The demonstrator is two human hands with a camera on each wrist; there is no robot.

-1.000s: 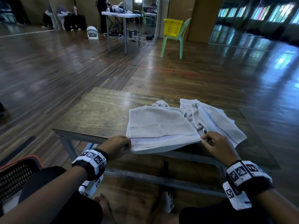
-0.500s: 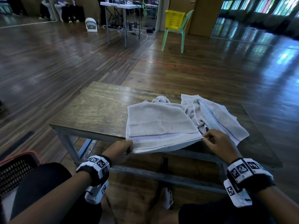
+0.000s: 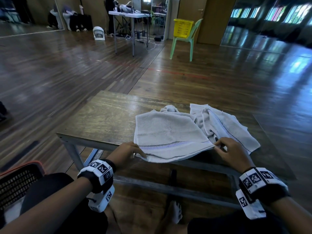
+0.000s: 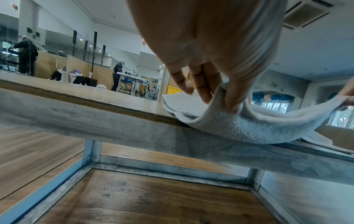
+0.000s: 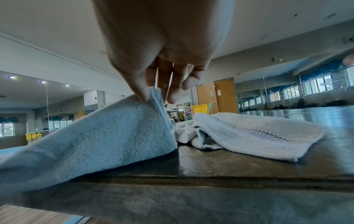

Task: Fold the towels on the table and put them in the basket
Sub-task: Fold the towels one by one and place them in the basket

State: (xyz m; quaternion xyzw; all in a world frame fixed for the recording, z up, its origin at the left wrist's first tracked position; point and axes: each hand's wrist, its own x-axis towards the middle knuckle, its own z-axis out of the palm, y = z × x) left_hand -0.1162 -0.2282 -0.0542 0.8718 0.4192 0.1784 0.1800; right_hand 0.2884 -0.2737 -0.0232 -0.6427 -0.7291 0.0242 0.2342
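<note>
At the near table edge, both hands hold one grey towel (image 3: 168,132) by its two near corners. left hand (image 3: 125,153) pinches the left corner: in the left wrist view the thumb is under the cloth, fingers (image 4: 203,89) on top, several layers in the pinch. right hand (image 3: 231,153) pinches the right corner between thumb and fingers (image 5: 141,91), corner raised clear of the wood.

Between the two grips the checkered-border hem runs taut-ish and the edge sags slightly over the table (image 3: 104,119) lip. Beyond the grips the towel lies flat and already looks doubled.

Just beyond and outboard of the right-hand grip: second towel (image 3: 226,127), crumpled, unfolded, partly under the first one's right edge.

Step in hand, my read: mid-fold on towel one, corners being lined up or lifted for the next fold. Nothing visibly in a basket yet, so early in the task.

Next move calls for: carry both corners away together, at matching height, and land them on the far edge. Keep layers from slipping in the left pinch. Watch that the lifted towel doesn't drag the crumpled one.

Black mesh basket with orange rim (image 3: 18,179) sits low, outboard of the left wrist, probably the drop target. Yellow basket (image 3: 183,28) on the far green chair is well apart.
</note>
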